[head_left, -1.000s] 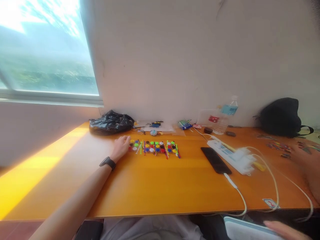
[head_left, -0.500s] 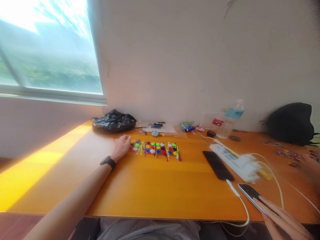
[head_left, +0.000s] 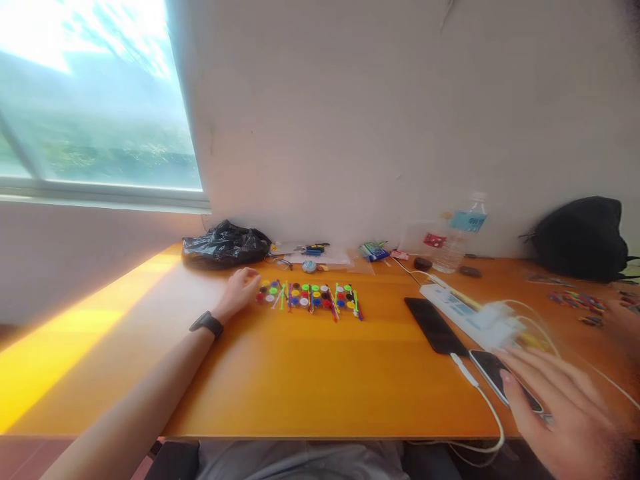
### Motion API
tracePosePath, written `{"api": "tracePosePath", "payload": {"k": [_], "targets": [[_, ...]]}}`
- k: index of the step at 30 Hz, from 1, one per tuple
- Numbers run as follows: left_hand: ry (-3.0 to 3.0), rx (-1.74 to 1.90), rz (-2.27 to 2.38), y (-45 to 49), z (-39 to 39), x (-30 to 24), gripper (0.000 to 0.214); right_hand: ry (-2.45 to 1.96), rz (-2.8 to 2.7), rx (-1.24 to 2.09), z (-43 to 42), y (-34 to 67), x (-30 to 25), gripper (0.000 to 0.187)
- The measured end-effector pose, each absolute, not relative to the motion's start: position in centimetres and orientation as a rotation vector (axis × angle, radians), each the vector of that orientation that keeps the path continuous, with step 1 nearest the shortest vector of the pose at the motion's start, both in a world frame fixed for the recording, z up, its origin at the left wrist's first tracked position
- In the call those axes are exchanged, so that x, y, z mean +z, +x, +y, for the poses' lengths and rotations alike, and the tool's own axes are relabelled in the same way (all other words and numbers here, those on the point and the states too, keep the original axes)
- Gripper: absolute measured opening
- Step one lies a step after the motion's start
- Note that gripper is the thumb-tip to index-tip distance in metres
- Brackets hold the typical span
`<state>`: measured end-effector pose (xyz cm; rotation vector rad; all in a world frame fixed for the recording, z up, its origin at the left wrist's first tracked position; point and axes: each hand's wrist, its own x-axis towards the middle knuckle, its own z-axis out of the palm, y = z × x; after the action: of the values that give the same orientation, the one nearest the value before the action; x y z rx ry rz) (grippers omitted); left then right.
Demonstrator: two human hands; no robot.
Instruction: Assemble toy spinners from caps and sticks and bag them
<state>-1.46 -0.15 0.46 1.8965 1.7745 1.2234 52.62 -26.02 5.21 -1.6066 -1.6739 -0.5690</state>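
Observation:
My left hand [head_left: 241,291], with a dark watch on its wrist, rests on the table at the left end of a row of small colourful discs [head_left: 303,294]. Its fingers are loosely bent, and I see nothing held in them. Thin coloured plastic sticks [head_left: 283,297] lie across and between the discs. At the lower right, my right hand [head_left: 560,400] reaches over a smartphone [head_left: 493,373] with a pale edge. The phone lies between its thumb and long fingers, and the palm hides part of it.
Left of that phone lies a black phone [head_left: 435,325] with a white cable [head_left: 493,413]. Behind it are a white power strip [head_left: 453,313] and a water bottle [head_left: 453,250]. A black plastic bag [head_left: 227,245] sits at the back left. Another person's hand [head_left: 623,320] is near coloured pieces [head_left: 575,300].
My right hand has moved up and left over the smartphone, its thumb now across the phone's near side. The phone has shifted slightly away from me. My left hand stays by the discs.

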Motion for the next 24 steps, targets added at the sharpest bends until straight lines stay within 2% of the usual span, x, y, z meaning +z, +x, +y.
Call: {"api": "tracePosePath", "payload": {"k": [3,5,8,11,17,24], "targets": [[1.971,1.199,1.718,-1.3,-0.4,0.5,0.037,-1.368,-1.909,-0.474,-25.3,45.3,7.7,0.029],[2.028,1.183,1.684,-1.0,-0.5,0.5,0.037,-1.273,-2.177,-0.291,-24.3,39.8,8.5,0.027],[2.106,1.157,1.653,-0.9,-0.8,0.8,0.036,-1.114,-2.450,-0.020,-21.2,32.7,8.7,0.020],[2.168,1.122,1.626,-1.2,-1.0,1.4,0.033,-1.046,-2.506,0.117,-16.3,28.7,8.3,0.016],[2.245,0.982,1.525,-2.4,-1.5,2.7,0.029,-1.257,-2.335,0.140,-7.6,28.2,6.6,0.025],[2.288,0.805,1.449,-3.2,-1.7,3.4,0.033,-1.320,-2.206,0.084,-6.5,30.4,5.0,0.023]]}}
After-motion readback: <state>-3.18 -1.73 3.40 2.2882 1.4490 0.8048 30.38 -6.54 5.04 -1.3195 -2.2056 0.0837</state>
